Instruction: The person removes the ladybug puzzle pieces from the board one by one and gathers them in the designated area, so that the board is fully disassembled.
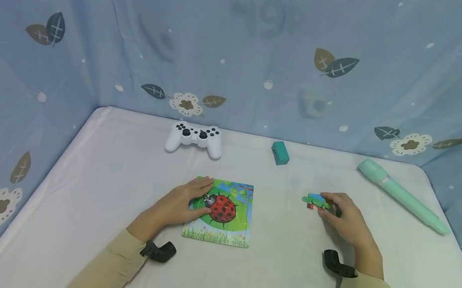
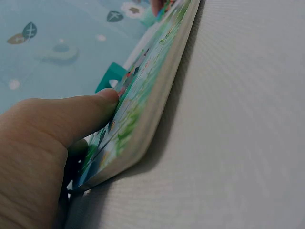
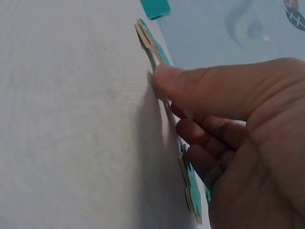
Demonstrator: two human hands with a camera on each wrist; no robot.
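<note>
A square ladybug puzzle (image 1: 223, 233) lies flat, its picture up, left of the table's middle. My left hand (image 1: 179, 204) rests over its left side, fingers at the upper left corner and thumb on the picture; the left wrist view shows the thumb (image 2: 93, 112) on top and the board's pale, thick edge. To the right, my right hand (image 1: 348, 220) pinches a small puzzle piece (image 1: 314, 200), blue and green with a bit of red, low over the table. Beneath the palm lies another piece (image 3: 190, 186), mostly hidden from the head view.
A white game controller (image 1: 194, 138) stands at the back, behind the puzzle. Right of it lies a teal block (image 1: 280, 153). A mint-green wand-like stick (image 1: 406, 196) lies slanted at the back right. Blue patterned cloth (image 1: 245, 55) hangs behind and beside the table.
</note>
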